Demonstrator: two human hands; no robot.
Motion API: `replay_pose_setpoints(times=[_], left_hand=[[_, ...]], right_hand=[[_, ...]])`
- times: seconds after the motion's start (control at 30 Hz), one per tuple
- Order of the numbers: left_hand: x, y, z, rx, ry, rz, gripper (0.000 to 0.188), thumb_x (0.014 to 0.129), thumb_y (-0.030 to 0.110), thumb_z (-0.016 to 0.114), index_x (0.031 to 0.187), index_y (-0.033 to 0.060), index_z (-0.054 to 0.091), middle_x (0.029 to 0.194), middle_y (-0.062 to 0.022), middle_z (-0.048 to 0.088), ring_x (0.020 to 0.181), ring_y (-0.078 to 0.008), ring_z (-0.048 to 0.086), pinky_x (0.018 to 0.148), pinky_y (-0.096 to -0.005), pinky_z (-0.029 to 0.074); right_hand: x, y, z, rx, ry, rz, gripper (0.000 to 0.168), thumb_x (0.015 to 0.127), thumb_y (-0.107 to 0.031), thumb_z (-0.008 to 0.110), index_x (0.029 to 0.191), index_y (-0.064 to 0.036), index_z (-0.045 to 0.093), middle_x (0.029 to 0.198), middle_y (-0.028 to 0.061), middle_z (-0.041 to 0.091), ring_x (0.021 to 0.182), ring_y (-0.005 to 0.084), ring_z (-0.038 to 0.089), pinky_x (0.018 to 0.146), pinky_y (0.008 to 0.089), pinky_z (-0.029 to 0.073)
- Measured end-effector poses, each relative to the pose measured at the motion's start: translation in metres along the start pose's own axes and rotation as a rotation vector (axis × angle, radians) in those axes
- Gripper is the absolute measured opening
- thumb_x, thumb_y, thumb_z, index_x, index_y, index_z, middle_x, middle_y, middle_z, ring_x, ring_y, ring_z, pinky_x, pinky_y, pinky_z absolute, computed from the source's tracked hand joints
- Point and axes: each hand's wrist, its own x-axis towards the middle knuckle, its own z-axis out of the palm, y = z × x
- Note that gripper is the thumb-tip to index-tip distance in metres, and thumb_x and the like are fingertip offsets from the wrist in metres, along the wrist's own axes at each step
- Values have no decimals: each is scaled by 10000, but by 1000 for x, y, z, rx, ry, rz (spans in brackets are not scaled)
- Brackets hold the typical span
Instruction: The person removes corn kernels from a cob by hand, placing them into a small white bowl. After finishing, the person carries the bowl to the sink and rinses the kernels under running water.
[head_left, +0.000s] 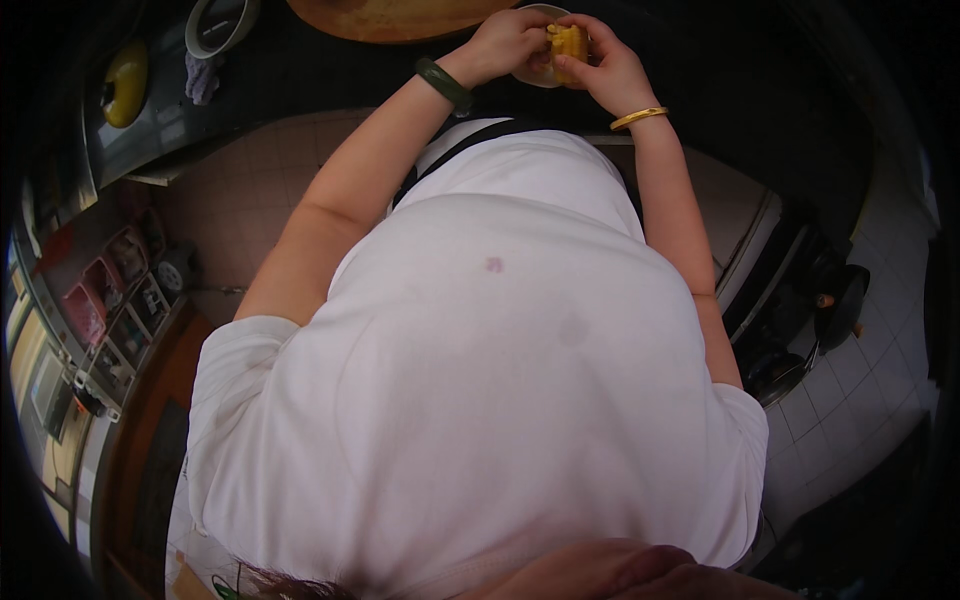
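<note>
A piece of yellow corn on the cob (570, 51) is held over a white bowl (545, 79) near the top of the view. My right hand (611, 67), with a gold bangle at its wrist, grips the corn from the right, thumb in front and fingers behind. From the left, the bent fingers of my left hand (514, 46) touch the corn's side, and a dark green bangle circles that wrist. The tips of my left fingers are partly hidden, so whether they pinch a kernel does not show. Both hands are above a dark countertop.
A round wooden board (397, 22) lies beyond my left hand. Farther left are a white bowl with dark contents (221, 28), a crumpled greyish cloth (201, 79) and a yellow object (126, 84). Black pans (840, 307) are at the lower right, beside the tiled surface.
</note>
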Motion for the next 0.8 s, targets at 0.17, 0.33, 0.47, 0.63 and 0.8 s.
replay_pose_setpoints(times=[0.17,0.33,0.47,0.63,0.8], left_hand=[[-3,-10,0,-554,-39,-221,340,1011,154,505,1250,-50,634,1072,-100,680,922,-158,653,812,-277,541],[0,-6,-3,-413,-37,-279,332,1034,189,522,1242,-43,637,1066,-74,674,885,-117,639,770,-245,531],[-1,-5,-1,-367,-90,-181,334,1026,185,531,1238,-45,647,1068,-75,681,904,-132,647,796,-255,536],[-4,-7,2,-516,-6,-144,357,1003,185,552,1252,-50,654,1111,-89,691,968,-165,664,868,-279,535],[-3,4,-1,-186,-43,-115,385,997,216,560,1254,-51,664,1164,-125,699,1018,-193,672,902,-306,533]], right_hand=[[-1,-4,-3,-194,25,-88,531,936,-173,770,1422,-185,556,1262,107,673,1132,256,689,877,336,630],[-2,-3,-2,-269,26,-145,521,948,-178,755,1429,-191,555,1282,110,664,1154,261,684,888,352,633],[2,2,-3,81,4,-13,523,953,-178,751,1436,-186,551,1274,126,665,1157,258,685,890,356,638],[3,1,-1,3,13,-3,532,952,-193,755,1442,-183,548,1260,130,673,1133,254,696,883,351,638],[2,-7,1,-271,53,-87,535,947,-227,762,1439,-180,557,1259,113,682,1094,254,708,890,348,625]])
